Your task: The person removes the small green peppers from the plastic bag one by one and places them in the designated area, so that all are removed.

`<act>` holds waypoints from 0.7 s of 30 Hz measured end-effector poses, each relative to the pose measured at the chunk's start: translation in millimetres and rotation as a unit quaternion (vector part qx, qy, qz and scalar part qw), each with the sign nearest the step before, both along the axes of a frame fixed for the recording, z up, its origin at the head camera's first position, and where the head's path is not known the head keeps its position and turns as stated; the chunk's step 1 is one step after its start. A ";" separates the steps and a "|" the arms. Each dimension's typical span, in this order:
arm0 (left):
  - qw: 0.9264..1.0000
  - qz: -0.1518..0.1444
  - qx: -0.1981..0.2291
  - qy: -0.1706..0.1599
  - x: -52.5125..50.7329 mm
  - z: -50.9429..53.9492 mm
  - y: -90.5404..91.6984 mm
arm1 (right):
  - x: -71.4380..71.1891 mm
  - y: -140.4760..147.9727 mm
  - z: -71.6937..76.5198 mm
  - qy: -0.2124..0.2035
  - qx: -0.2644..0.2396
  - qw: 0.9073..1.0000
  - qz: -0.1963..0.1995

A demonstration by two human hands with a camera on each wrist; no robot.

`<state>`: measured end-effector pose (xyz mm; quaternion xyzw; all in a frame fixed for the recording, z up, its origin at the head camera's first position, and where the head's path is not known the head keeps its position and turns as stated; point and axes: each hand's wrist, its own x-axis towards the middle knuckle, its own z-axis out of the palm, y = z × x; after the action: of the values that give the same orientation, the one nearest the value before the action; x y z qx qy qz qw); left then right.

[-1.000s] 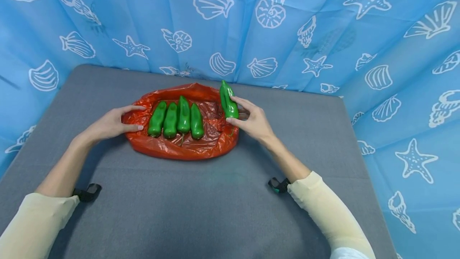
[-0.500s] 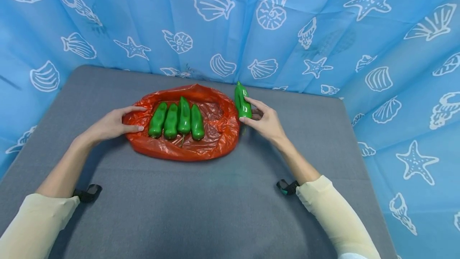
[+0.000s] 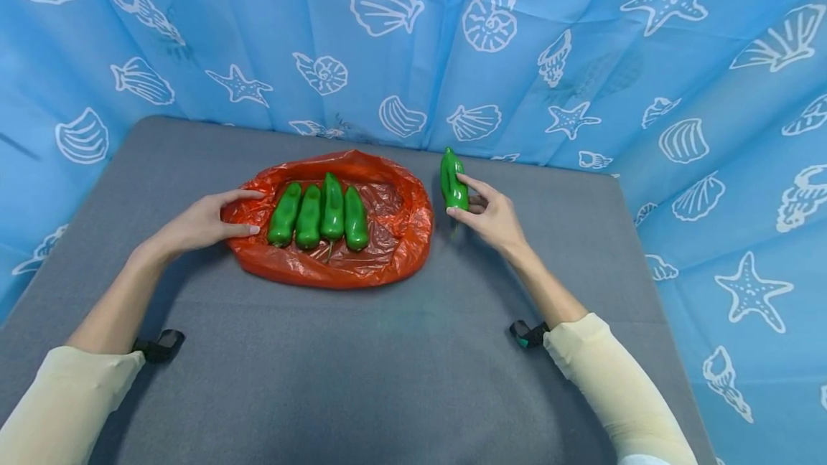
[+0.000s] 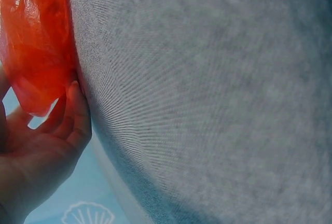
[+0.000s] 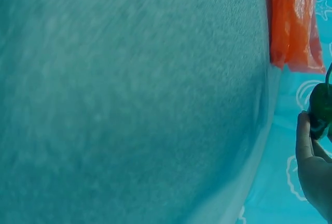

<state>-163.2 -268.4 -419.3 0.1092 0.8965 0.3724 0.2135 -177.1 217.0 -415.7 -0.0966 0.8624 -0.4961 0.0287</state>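
A red plastic bag point(image 3: 336, 275) lies spread with its mouth up. Several green peppers point(image 3: 332, 210) lie side by side in its left half. My left hand point(image 3: 197, 223) holds the bag's left rim, thumb and index finger over the edge; in the left wrist view its other fingers lie against the outside of the red plastic point(image 4: 39, 42). Right of the bag, my right hand point(image 3: 491, 214) pinches another green pepper point(image 3: 455, 181) between thumb and fingers, its tip pointing away from me. The right wrist view shows part of this pepper point(image 5: 320, 102) with its stem up, clear of the bag.
A grey cloth-covered table point(image 3: 336, 372) bears the bag. Behind it and to the right hangs a blue curtain point(image 3: 446, 34) with white shell and starfish prints, close to the table's far edge. A black wrist camera point(image 3: 530, 334) sits on my right forearm.
My right hand has carried its pepper rightward, from over the bag's right rim to beside the bag. The left hand, the bag and the peppers in it have stayed in place.
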 end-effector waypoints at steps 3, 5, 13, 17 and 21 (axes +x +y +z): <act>1.000 0.000 0.003 0.004 0.5 -0.1 0.8 | -1.6 4.1 -1.2 -0.006 0.009 1.000 -0.007; 1.000 0.000 0.005 0.005 0.6 0.2 1.4 | -2.8 6.4 -2.3 -0.009 0.019 1.000 -0.012; 1.000 0.000 -0.002 0.011 0.5 0.2 1.8 | -9.8 15.6 -9.2 -0.029 0.038 0.999 -0.020; 1.000 0.002 -0.002 0.008 0.8 0.2 1.7 | -13.3 18.6 -11.1 -0.035 0.047 0.998 -0.022; 1.000 0.003 -0.002 0.007 1.3 -0.2 1.4 | -17.6 21.8 -14.7 -0.035 0.058 0.997 -0.025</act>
<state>-162.0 -267.0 -419.6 0.1090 0.8991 0.3702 0.2064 -194.7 238.8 -430.4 -0.0560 0.8902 -0.4491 0.0518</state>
